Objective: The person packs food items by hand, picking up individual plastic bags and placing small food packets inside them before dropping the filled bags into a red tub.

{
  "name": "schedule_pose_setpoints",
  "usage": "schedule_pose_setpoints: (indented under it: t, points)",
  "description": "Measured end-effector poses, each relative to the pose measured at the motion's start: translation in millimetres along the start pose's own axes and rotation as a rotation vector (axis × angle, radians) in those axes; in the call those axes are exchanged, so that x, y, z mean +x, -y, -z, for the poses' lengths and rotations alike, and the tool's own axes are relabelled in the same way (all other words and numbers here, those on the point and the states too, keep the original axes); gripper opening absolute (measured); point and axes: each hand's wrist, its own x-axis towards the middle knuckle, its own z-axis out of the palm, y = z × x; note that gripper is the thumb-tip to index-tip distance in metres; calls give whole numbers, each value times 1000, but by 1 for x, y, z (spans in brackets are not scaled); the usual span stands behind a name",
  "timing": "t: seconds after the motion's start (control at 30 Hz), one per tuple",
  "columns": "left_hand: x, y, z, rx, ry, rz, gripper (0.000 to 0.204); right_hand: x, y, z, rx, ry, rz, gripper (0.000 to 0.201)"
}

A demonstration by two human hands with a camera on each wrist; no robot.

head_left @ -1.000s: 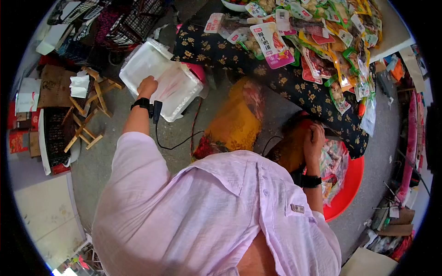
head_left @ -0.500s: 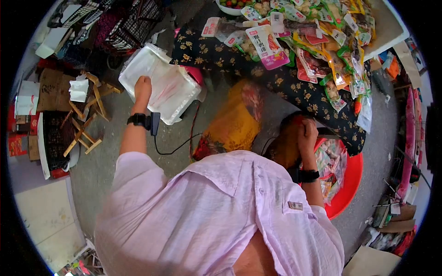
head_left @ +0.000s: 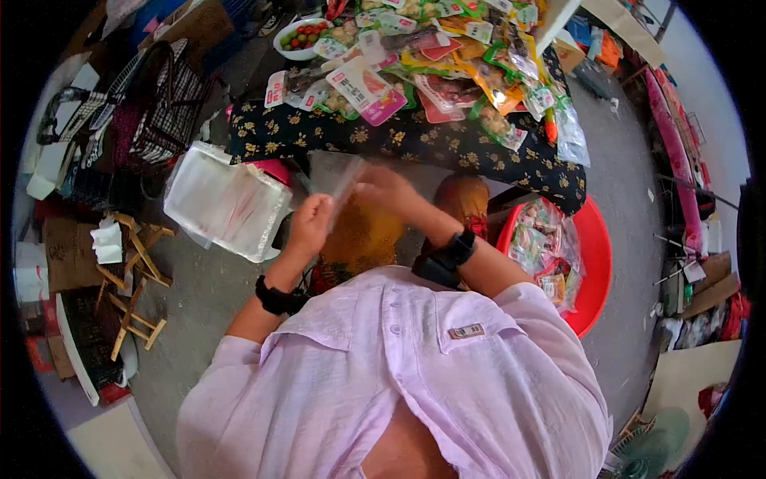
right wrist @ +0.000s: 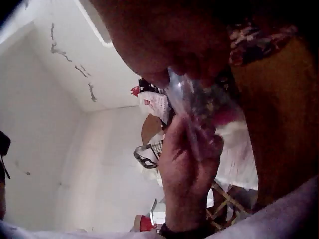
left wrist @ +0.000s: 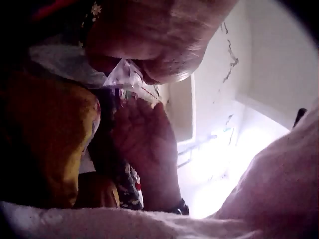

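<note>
A clear plastic bag (head_left: 331, 176) is held up between both hands in front of the body, over the yellow trouser leg. My left hand (head_left: 309, 226) pinches its near side between thumb and fingers. From the right, my right hand (head_left: 392, 195) grips the other edge, somewhat blurred in the head view. In the left wrist view, a crumpled corner of the bag (left wrist: 124, 74) pokes out under the left hand (left wrist: 154, 37). The right wrist view has the bag (right wrist: 194, 109) stretched from the right fingers down to the left hand (right wrist: 187, 169).
A table with a dark flowered cloth (head_left: 351, 137) bears a heap of packaged snacks (head_left: 447, 60) and a bowl of small red and green fruit (head_left: 303, 38). At left stands a plastic-lined white foam box (head_left: 227, 199); at right, a red basin (head_left: 594, 271) of packets.
My left hand has come from the foam box to the middle. The right hand has moved from beside the red basin to meet it, and the clear bag now shows between them.
</note>
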Motion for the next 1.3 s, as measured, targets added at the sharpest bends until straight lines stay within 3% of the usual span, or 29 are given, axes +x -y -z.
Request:
schedule_pose_setpoints:
  t: [0.03, 0.07, 0.17, 0.27, 0.37, 0.47, 0.57, 0.77, 0.87, 0.97, 1.07, 1.13, 1.2, 1.27, 1.3]
  points:
    - [2, -3, -6, 9, 59, -4, 17, -1, 9, -7, 268, 23, -183, 15]
    - [4, -5, -11, 17, 118, -7, 17, -1, 11, -9, 208, -20, -138, 11]
    - [13, -1, -20, -18, 104, -59, 19, -7, 26, -5, 165, -84, -246, 9]
    - [11, -36, -27, 330, -121, -481, 20, -10, 38, 2, 98, -151, -283, 9]
    - [13, -41, -33, 531, -51, -561, 24, -13, 30, 2, 217, -174, -238, 10]
    - [13, -51, -41, 489, 39, -396, 19, -15, 27, 1, 159, -173, -182, 12]
    - [14, -55, -45, 358, 80, -297, 19, -21, 38, 4, 238, -166, -274, 14]
    - [20, -39, -49, 435, 147, -401, 14, -27, 12, 6, 143, -209, -291, 12]
    - [18, -46, -49, 401, 190, -357, 15, -32, 16, 6, 167, -226, -293, 12]
    - [22, -37, -51, 291, 173, -251, 16, -34, 11, 7, 237, -235, -253, 11]
    - [24, -36, -51, 159, 44, -150, 17, -34, 20, 11, 263, -230, -250, 11]
    - [26, -35, -49, 201, 38, -164, 17, -35, 17, 13, 75, -188, -116, 10]
    - [24, -39, -49, 249, 30, -211, 16, -35, 18, 12, 114, -194, -120, 9]
    - [16, -55, -50, 305, 17, -291, 15, -32, 25, 8, 379, -247, -260, 8]
    - [16, -56, -50, 383, 37, -303, 16, -32, 24, 9, 293, -239, -249, 8]
